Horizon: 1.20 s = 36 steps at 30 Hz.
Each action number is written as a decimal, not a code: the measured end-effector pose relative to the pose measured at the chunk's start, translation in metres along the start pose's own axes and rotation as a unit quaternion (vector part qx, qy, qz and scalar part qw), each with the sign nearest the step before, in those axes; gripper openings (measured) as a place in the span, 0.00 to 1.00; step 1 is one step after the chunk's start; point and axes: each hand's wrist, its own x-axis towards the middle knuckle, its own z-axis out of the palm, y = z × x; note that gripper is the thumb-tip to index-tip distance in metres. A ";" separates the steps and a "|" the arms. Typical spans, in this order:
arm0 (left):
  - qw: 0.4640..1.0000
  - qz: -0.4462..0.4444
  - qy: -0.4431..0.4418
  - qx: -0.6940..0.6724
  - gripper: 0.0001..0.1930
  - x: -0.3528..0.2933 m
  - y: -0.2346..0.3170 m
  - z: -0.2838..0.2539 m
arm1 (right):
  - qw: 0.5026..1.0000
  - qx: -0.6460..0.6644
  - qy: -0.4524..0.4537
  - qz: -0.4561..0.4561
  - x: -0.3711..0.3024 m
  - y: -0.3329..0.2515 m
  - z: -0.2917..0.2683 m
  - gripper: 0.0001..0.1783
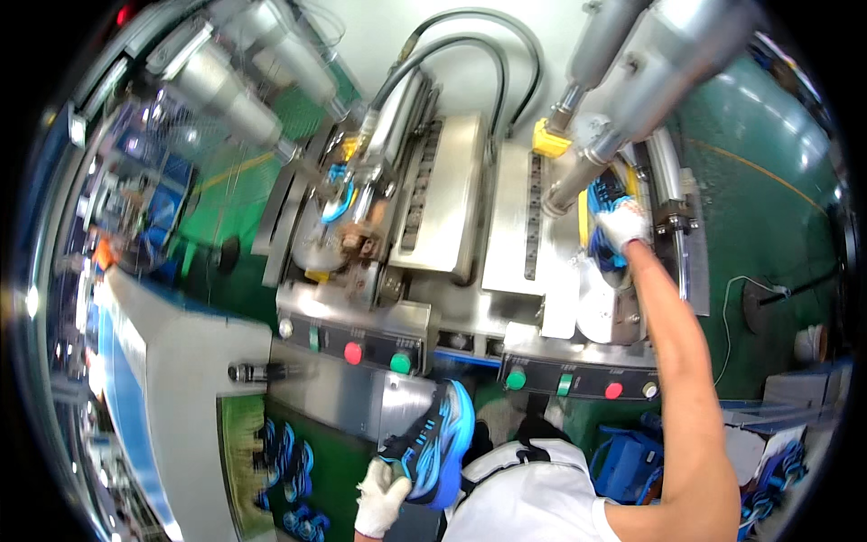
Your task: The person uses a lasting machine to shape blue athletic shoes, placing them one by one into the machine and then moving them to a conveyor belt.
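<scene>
Hanging aslant at the lower middle of the frame, a black-and-blue shoe [442,443] is gripped at its lower end by the gloved left hand [381,502]. At the right of the frame's middle, a second shoe [603,248] is seated on the right side of a metal machine [442,212], and is partly covered by the gloved right hand [625,226], which is laid on it; whether it is also grasped cannot be told through the blur. Above that shoe, a grey cylinder [664,68] is slanted down from the upper right, with a yellow block [549,138] seen to its left. Two dark hoses [479,38] are arched across the top. Along the machine's front, a left panel [302,331] and a right panel [591,387] are fitted with red and green buttons. More shoes [296,470] are grouped at the lower left, and a blue crate [625,462] is seen at the lower right.
</scene>
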 end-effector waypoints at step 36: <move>0.785 -0.079 0.194 0.583 0.23 0.025 -0.382 -0.455 | 0.894 -0.229 -0.377 -0.078 -0.522 -0.103 -0.044 0.54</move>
